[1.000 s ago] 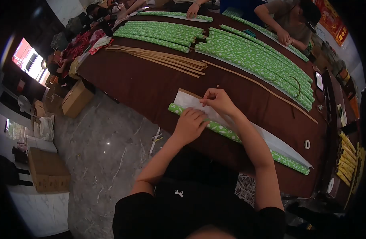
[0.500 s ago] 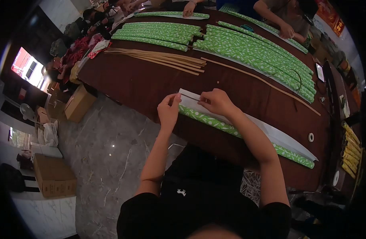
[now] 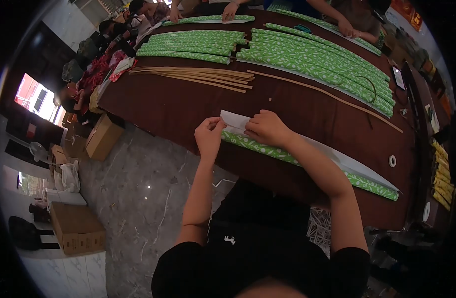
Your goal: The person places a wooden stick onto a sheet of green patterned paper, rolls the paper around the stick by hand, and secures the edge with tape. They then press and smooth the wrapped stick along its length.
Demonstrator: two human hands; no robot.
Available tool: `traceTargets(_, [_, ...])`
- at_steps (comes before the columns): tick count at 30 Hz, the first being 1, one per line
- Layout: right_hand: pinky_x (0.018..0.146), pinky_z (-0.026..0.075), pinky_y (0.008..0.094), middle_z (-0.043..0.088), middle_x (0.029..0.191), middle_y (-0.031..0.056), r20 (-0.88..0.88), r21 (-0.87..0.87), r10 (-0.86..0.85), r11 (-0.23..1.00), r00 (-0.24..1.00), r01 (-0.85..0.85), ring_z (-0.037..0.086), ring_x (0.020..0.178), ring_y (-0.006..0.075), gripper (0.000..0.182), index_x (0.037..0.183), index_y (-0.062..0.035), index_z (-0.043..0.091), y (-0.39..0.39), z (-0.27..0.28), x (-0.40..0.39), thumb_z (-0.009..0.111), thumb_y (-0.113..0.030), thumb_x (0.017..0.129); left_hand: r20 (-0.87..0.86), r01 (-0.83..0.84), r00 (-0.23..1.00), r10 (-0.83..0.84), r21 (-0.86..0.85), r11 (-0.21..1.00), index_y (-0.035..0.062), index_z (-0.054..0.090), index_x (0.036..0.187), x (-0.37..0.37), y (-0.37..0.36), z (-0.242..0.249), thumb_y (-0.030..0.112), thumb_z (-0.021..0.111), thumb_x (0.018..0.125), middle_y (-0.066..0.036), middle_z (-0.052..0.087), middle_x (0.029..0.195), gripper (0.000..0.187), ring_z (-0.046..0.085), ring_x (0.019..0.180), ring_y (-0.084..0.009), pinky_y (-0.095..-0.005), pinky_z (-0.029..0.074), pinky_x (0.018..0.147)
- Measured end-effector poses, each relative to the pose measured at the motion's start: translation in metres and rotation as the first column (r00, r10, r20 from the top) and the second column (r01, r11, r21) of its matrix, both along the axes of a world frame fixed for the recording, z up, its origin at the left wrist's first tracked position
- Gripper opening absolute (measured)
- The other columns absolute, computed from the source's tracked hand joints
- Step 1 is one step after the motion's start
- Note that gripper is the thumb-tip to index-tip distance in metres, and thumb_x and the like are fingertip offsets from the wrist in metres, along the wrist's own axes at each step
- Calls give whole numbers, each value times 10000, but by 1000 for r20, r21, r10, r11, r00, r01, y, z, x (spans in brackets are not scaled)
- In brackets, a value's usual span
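A long sheet of green patterned wrapping paper (image 3: 369, 185), partly rolled and with its white underside showing along the back edge, lies near the table's front edge. At its left end, my left hand (image 3: 208, 138) has thumb and fingers pinched together on the paper. My right hand (image 3: 269, 129) is a little further right, its fingers curled down onto the white side. A thin line or fold runs along the white side between both hands. My right forearm covers the middle of the roll.
Green paper rolls (image 3: 312, 64) lie in rows across the dark brown tablecloth (image 3: 173, 109). Before them are a bundle of thin wooden strips (image 3: 193, 78), one long strip (image 3: 322, 97) and a tape roll (image 3: 392, 161). Other people's hands (image 3: 230, 11) work at the far side.
My right hand has turned knuckles-up and its fingers have come down onto the paper; less of the dark line between my hands shows. My left hand stays at the left end.
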State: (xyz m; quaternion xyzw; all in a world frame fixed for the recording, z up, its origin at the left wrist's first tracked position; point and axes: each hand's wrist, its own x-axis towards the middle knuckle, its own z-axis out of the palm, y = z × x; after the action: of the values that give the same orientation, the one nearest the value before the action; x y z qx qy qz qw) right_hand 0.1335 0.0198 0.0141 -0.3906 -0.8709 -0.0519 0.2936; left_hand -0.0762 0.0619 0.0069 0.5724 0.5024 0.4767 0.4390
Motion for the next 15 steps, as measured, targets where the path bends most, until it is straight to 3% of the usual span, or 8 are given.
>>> traceTargets(2, [649, 425, 351, 608, 700, 1, 20, -27, -9, 1000, 1000, 10, 585, 669, 198, 138, 811, -124, 596, -1, 0, -1, 688, -226, 797, 35, 6, 999, -6, -1, 1000, -66, 655, 949, -1, -1, -1, 45, 655, 866, -80, 696, 830, 139, 639, 780, -103, -234, 481, 724])
traceTargets(4, [638, 432, 335, 607, 687, 11, -128, -220, -73, 975, 989, 43, 558, 633, 212, 202, 884, -119, 609, 0, 0, -2, 746, -208, 765, 72, 12, 997, -12, -2, 1000, -64, 649, 954, 0, -4, 1, 35, 642, 872, -81, 696, 840, 129, 639, 780, -104, -235, 481, 724])
traceTargets(5, [638, 432, 335, 607, 687, 11, -129, -220, -73, 975, 989, 44, 558, 633, 212, 202, 884, -119, 609, 1, 0, -1, 746, -208, 765, 130, 4, 992, 0, -26, 1000, -63, 643, 960, 1, -5, 2, 33, 634, 878, -82, 697, 852, 126, 638, 789, -102, -233, 480, 727])
traceTargets(7, [683, 424, 304, 650, 711, 30, -302, -446, -115, 894, 946, -34, 570, 643, 168, 290, 984, -105, 614, 3, 3, 3, 770, -196, 757, 188, -2, 982, 11, -48, 999, -61, 637, 966, 2, -5, 4, 30, 625, 883, -84, 697, 863, 123, 638, 797, -101, -231, 478, 730])
traceTargets(8, [683, 424, 304, 650, 711, 30, -302, -445, -115, 895, 946, -34, 570, 643, 168, 290, 984, -105, 614, 3, 5, 6, 770, -196, 757, 190, -30, 981, 35, -31, 999, -53, 633, 967, 3, -4, 3, 25, 623, 888, -79, 696, 863, 111, 643, 797, -108, -231, 479, 735])
traceTargets(10, [705, 408, 271, 656, 706, 31, -472, -732, -218, 637, 855, -242, 559, 653, 106, 333, 1026, -83, 608, 2, 13, 12, 785, -164, 756, 191, -58, 980, 59, -14, 998, -45, 630, 968, 2, -3, 7, 20, 620, 893, -75, 696, 863, 100, 649, 796, -115, -231, 480, 739])
traceTargets(12, [701, 405, 261, 650, 701, 17, -499, -739, -220, 614, 838, -279, 548, 656, 86, 342, 1039, -78, 603, 2, 15, 16, 786, -156, 761, 176, -128, 976, 131, -30, 991, -40, 628, 960, 1, -1, 11, 19, 620, 892, -64, 682, 875, 91, 632, 801, -104, -229, 474, 740])
traceTargets(15, [695, 409, 254, 633, 696, 0, -532, -764, -258, 557, 807, -325, 534, 662, 71, 363, 1055, -70, 609, 1, 24, 21, 796, -167, 759, 207, -107, 973, 105, 0, 994, -37, 627, 962, -6, 8, 1, 21, 622, 890, -50, 666, 883, 93, 613, 807, -91, -228, 472, 734])
